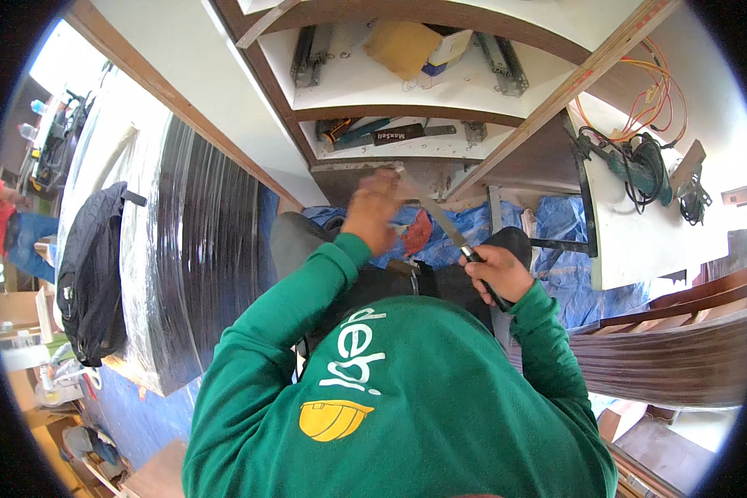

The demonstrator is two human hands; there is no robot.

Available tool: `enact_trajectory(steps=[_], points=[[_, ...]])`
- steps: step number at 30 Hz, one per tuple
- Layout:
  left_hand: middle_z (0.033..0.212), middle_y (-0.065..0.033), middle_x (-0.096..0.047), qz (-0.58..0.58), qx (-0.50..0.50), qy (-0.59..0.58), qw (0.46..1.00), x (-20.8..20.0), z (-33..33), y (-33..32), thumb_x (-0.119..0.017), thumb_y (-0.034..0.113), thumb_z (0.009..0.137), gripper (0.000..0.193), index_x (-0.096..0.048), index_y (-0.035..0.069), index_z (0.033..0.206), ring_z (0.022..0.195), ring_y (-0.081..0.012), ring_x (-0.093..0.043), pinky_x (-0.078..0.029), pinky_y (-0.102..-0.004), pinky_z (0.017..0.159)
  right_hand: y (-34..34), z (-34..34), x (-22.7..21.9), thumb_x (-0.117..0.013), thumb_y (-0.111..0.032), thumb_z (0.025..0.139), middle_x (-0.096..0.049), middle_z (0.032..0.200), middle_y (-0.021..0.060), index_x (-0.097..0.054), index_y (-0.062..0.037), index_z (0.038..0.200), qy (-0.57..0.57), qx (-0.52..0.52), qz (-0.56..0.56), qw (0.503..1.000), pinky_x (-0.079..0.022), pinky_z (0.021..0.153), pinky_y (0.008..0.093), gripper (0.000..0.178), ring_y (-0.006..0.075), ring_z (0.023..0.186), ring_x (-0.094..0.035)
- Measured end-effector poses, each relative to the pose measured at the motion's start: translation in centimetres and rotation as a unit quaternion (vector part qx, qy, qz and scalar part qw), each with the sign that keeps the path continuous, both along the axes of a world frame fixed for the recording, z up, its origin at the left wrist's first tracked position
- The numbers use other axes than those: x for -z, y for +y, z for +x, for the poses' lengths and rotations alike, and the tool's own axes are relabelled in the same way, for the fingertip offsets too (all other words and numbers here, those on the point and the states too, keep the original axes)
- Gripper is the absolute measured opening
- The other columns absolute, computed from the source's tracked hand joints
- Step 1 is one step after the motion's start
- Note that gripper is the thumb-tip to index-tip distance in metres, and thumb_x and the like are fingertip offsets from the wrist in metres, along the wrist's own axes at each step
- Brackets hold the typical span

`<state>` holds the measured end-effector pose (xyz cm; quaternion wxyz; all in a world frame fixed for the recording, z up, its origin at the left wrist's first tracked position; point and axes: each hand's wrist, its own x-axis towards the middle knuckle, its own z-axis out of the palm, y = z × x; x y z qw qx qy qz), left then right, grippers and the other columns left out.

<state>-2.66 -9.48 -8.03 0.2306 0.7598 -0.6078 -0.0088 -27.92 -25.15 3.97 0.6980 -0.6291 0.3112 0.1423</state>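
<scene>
My right hand is wrapped round the black handle of a long, narrow, flat-bladed hand tool. Its pale metal blade slants up and to the left, away from me. Whether it is a file or a narrow saw, I cannot tell. Beside the blade's far end is my left hand, its fingers smeared by motion. It is unclear whether they touch the blade. Both hands are over my lap, in front of the cabinet's lower edge.
Open cabinet shelves ahead hold metal drawer slides, a cardboard piece and hand tools. A corded power tool lies on a white board at right. Wrapped panels stand left, near another person. Blue tarp covers the floor.
</scene>
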Motion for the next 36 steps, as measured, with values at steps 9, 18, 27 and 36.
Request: enact_trajectory(steps=[9,18,27,36], points=[[0.136,-0.0212,-0.055,-0.177,-0.073,0.467,0.863,-1.6,0.0,-8.2,-0.064,0.028,0.09,0.056,-0.049,0.006,0.14,0.131,-0.036,-0.049,-0.039,-0.0386,0.11,-3.0,-7.4,6.0,-0.061,-0.013,0.09,-0.055,0.068,0.0014,-0.056,-0.0037,0.097,0.039,0.126,-0.197,0.972,-0.05,0.051,0.0264,0.012,0.0107,0.057,-0.058],[0.102,-0.0072,-0.073,-0.072,0.084,0.409,0.906,-6.3,1.6,-22.6,-0.062,0.021,0.091,0.031,-0.066,0.003,0.116,0.104,-0.0205,-0.065,-0.048,-0.0297,0.095,-3.7,-9.3,10.8,-0.059,-0.013,0.092,-0.057,0.07,0.0031,-0.061,-0.0047,0.09,-0.004,0.234,-0.157,0.96,-0.044,0.048,0.0293,0.009,0.0133,0.053,-0.054],[0.117,-0.0098,-0.065,-0.171,-0.303,0.7,0.623,3.7,5.6,-14.9,-0.056,0.022,0.099,0.032,-0.056,0.009,0.128,0.096,-0.0187,-0.064,-0.05,-0.035,0.087,-4.4,-10.6,10.7,-0.057,-0.013,0.091,-0.058,0.068,0.0037,-0.062,-0.0042,0.095,-0.006,0.28,-0.08,0.957,-0.045,0.047,0.0293,0.011,0.014,0.053,-0.056],[0.123,-0.0098,-0.059,-0.323,-0.106,0.837,0.429,-4.4,1.7,-14.9,-0.059,0.013,0.095,0.033,-0.047,0.009,0.126,0.115,-0.0233,-0.059,-0.047,-0.0461,0.097,-5.2,-8.8,10.8,-0.057,-0.015,0.092,-0.059,0.069,0.005,-0.062,-0.0028,0.095,-0.016,0.241,-0.071,0.968,-0.046,0.045,0.0304,0.014,0.0153,0.051,-0.056]])
